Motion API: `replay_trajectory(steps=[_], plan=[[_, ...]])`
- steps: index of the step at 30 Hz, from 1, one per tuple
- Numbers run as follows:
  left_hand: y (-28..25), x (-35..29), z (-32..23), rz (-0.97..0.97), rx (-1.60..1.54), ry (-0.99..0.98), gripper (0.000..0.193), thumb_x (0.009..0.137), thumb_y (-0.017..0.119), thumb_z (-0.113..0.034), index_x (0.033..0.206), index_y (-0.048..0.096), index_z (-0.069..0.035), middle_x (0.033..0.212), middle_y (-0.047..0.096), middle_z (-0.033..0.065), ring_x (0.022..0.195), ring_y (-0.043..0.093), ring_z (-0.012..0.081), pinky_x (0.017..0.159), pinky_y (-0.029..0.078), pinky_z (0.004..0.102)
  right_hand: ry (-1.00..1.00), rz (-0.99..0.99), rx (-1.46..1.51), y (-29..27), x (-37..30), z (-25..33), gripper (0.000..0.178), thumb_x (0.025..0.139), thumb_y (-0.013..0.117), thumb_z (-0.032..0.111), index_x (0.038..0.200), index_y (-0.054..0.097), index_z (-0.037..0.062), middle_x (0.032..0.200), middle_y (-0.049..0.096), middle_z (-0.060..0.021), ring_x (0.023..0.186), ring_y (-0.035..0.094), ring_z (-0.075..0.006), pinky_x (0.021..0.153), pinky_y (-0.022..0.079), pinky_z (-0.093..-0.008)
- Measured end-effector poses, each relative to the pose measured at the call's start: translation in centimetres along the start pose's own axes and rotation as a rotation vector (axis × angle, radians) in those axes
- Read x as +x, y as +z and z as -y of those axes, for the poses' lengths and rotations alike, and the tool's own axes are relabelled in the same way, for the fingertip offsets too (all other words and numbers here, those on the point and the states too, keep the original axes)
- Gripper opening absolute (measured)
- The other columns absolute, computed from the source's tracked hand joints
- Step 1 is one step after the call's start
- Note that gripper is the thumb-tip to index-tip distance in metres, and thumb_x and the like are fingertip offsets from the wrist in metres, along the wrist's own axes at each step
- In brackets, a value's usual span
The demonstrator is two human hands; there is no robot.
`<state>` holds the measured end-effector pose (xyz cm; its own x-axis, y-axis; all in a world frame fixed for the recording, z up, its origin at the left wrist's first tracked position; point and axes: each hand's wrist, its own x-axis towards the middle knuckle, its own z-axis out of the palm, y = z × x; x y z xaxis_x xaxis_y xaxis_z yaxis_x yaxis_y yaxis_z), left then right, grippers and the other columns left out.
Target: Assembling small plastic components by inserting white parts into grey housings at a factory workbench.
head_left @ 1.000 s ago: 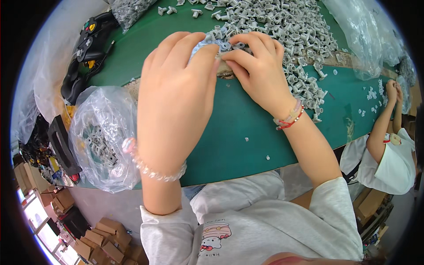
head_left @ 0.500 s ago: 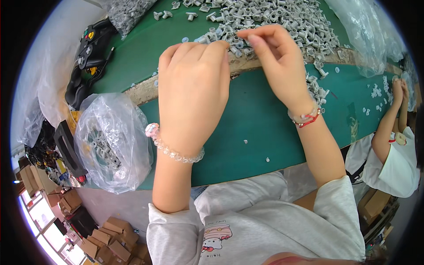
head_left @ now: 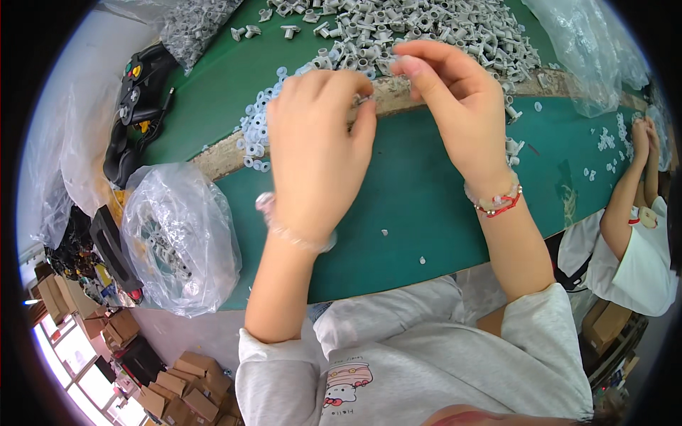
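Observation:
My left hand (head_left: 316, 135) is closed over the front edge of the work surface. Its thumb and forefinger pinch a small grey plastic part (head_left: 363, 99), mostly hidden by the fingers. To the right, my right hand (head_left: 465, 103) has thumb and forefinger drawn together; whatever lies at their tips is too small to name. Just beyond both hands spreads a large heap of grey plastic tube-like parts with flanges (head_left: 426, 28). Pale blue translucent rings (head_left: 254, 131) lie scattered beside my left hand, some on the worn wooden strip (head_left: 224, 157).
A clear plastic bag with grey parts (head_left: 181, 241) sits at the left, near black game controllers (head_left: 138, 92). Another clear bag (head_left: 593, 57) lies at the far right. A co-worker's hands (head_left: 643, 138) are at the right, by small white pieces (head_left: 606, 139). Cardboard boxes (head_left: 188, 387) stand lower left.
My left hand has moved slightly right and down, uncovering the pale blue rings, and a grey part now shows in its pinch. My right hand has shifted slightly right and down.

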<state>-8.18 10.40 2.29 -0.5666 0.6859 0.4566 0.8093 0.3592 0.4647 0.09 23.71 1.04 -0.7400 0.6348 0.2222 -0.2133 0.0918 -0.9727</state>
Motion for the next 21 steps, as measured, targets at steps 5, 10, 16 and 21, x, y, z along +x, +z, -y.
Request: replay_trajectory(steps=[5,10,16,21], plan=[[-2.2,-1.5,-0.4,0.044,-0.605,-0.426,0.014,0.081,0.066,-0.003,0.095,0.061,-0.001,0.087,0.067,0.0078,0.077,0.064,0.0159,0.07,0.05,0.0275,-0.16,0.204,-0.175,0.4,-0.8,0.2,0.018,0.088,0.062,0.011,0.102,0.066,0.0007,0.087,0.064,-0.0027,0.078,0.059,-0.0073,0.067,0.046,-0.0208],[-1.5,-2.9,-0.1,-0.077,-0.942,-0.649,0.014,0.087,0.062,-0.002,0.099,0.058,0.004,0.093,0.067,0.0093,0.084,0.064,0.012,0.075,0.05,0.021,0.101,0.241,0.091,1.8,-2.2,1.0,0.013,0.082,0.066,0.005,0.094,0.064,0.0007,0.084,0.063,-0.0058,0.075,0.06,-0.0128,0.068,0.048,-0.0231],[-0.9,-4.1,0.2,-0.165,-1.283,-0.811,0.017,0.087,0.062,-0.001,0.103,0.058,0.005,0.109,0.064,0.0153,0.092,0.065,0.0165,0.083,0.053,0.0261,-0.122,0.358,-0.222,2.0,-2.2,-0.2,0.01,0.084,0.062,-0.002,0.094,0.06,-0.0001,0.097,0.055,-0.0061,0.085,0.055,-0.0126,0.077,0.046,-0.0246],[-1.1,-4.5,0.8,-0.131,-1.43,-0.887,0.019,0.087,0.061,0.0,0.105,0.059,0.006,0.114,0.062,0.018,0.097,0.064,0.019,0.087,0.053,0.03,-0.089,0.381,-0.238,2.4,-2.2,-0.9,0.012,0.084,0.06,-0.004,0.094,0.056,0.001,0.101,0.051,-0.0064,0.091,0.053,-0.0132,0.081,0.045,-0.0255]])
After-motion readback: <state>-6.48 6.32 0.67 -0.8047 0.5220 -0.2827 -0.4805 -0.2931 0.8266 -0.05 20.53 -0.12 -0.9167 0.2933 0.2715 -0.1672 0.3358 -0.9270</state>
